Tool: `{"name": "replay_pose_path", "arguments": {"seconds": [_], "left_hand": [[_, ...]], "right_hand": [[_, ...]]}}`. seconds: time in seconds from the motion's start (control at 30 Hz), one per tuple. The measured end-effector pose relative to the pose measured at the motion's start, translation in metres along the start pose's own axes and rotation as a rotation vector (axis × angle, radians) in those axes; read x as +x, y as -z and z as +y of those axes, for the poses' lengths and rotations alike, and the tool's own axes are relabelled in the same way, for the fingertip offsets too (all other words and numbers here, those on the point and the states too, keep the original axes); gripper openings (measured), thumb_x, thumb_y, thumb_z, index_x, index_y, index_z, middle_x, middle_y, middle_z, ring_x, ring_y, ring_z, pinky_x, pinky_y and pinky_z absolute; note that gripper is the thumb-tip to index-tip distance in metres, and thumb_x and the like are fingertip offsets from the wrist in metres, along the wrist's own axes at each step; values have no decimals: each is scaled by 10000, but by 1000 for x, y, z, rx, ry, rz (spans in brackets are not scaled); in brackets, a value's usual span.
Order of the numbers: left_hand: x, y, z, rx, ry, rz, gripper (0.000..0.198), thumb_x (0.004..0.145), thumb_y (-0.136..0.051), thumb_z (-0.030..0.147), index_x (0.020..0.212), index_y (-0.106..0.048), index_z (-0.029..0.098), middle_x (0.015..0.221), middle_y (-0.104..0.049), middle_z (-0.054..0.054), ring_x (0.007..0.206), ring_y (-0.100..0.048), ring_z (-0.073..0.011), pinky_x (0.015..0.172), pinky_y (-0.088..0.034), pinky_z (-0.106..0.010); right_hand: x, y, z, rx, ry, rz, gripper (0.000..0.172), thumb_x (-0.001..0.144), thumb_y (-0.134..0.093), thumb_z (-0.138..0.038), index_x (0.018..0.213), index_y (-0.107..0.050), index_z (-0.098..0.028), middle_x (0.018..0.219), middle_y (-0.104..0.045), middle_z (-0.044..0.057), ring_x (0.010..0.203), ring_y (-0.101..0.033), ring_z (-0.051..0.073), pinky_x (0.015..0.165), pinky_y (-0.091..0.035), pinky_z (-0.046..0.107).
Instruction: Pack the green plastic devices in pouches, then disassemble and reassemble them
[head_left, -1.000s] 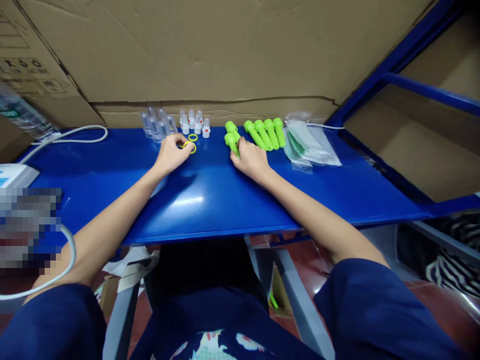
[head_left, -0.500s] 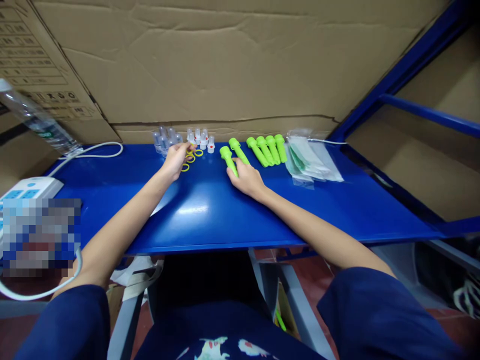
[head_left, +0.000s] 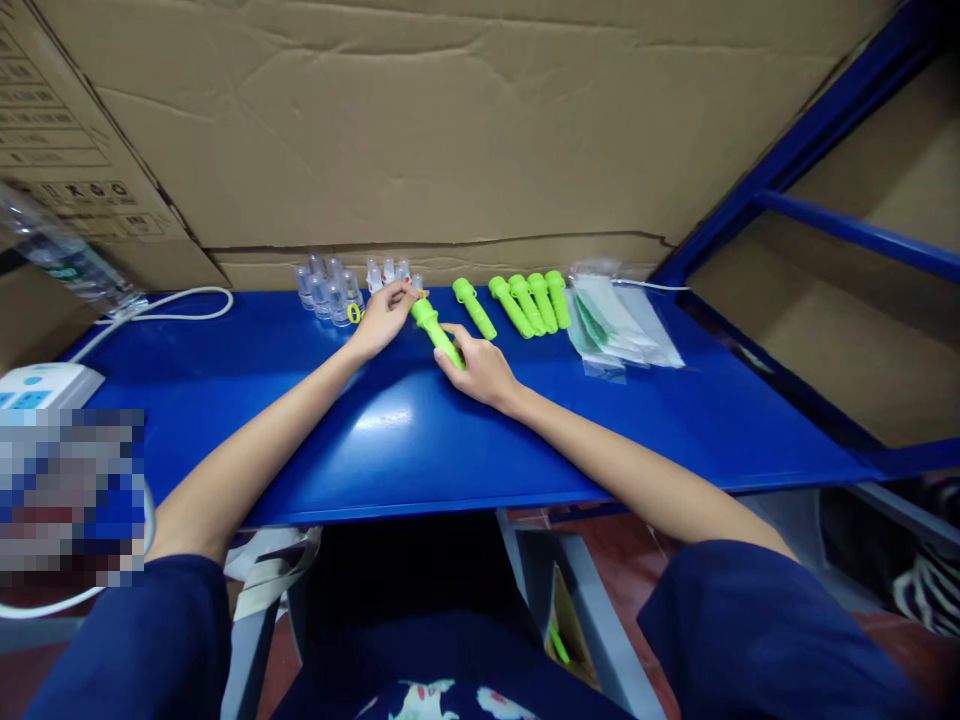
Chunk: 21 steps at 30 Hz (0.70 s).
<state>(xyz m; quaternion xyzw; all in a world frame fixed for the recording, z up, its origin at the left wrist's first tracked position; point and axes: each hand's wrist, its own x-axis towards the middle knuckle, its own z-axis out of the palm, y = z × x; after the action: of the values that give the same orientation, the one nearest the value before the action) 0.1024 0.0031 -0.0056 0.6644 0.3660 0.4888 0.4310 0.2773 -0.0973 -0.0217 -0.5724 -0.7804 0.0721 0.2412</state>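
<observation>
The green tube (head_left: pixel 439 335) is between your two hands, above or on the middle of the bench (head_left: pixel 465 455); whether it touches the surface you cannot tell. Its wide head points away from you and to your left. Your right hand (head_left: pixel 478 368) is closed around the narrow lower end, thumb on one side and fingers on the other. Your left hand (head_left: pixel 388 315) is at the head, its fingertips drawn into a pinch on a small yellow-orange piece (head_left: pixel 423 294), too small to make out in shape.

Just to the right of the held tube lies a second green tube (head_left: pixel 474 308), and beyond it four more green tubes (head_left: pixel 529 305) lie side by side, heads away from you. Right of those are clear plastic bags (head_left: pixel 626 325) with white and green contents. Behind your left hand stand small clear-topped caps (head_left: pixel 388 270), partly hidden. A group of clear domed pieces (head_left: pixel 328 292) stands to their left, with a yellow ring (head_left: pixel 355 313) just in front. Farther left are a white cable (head_left: pixel 184 305), a power strip (head_left: pixel 49 385) and a plastic bottle (head_left: pixel 71 260). Brown cardboard (head_left: pixel 480 130) rises behind the bench.
</observation>
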Motion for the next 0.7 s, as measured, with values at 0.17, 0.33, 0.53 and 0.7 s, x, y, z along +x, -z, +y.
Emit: {"name": "replay_pose_path", "arguments": {"seconds": [0.17, 0.33, 0.53, 0.7], "left_hand": [[-10, -3, -11, -15, -118, -31, 265, 962, -542, 450, 882, -569, 198, 1013, -770, -92, 1025, -731, -211, 1007, -522, -355], [-23, -10, -14, 12, -177, 2, 265, 976, -541, 479, 935, -524, 217, 1113, -748, -94, 1043, -722, -196, 982, -533, -340], [-30, -12, -10, 60, -176, 36, 249, 1012, -498, 467, 972, -489, 221, 1188, -728, -107, 1143, -697, -194, 1001, -525, -330], [-30, -15, -15, 25, -265, 84, 299, 1005, -530, 508, 974, -505, 211, 1196, -729, -122, 1184, -693, -220, 999, -543, -351]], "right_hand": [[2, -2, 4, 29, -10, -14, 554, 984, -427, -426, 1446, -499, -129, 1002, -762, 99, 839, -715, 277, 753, -488, 333], [2, -4, 5, 67, -6, 9, 556, 966, -442, -435, 1429, -518, -137, 941, -752, 87, 781, -699, 266, 719, -466, 328], [0, -5, 4, 109, 15, 57, 542, 947, -457, -439, 1386, -548, -135, 852, -721, 64, 677, -656, 229, 654, -425, 308], [-2, -6, 4, 180, 54, 111, 535, 946, -467, -447, 1350, -561, -109, 782, -684, 47, 604, -606, 197, 599, -388, 292]]}}
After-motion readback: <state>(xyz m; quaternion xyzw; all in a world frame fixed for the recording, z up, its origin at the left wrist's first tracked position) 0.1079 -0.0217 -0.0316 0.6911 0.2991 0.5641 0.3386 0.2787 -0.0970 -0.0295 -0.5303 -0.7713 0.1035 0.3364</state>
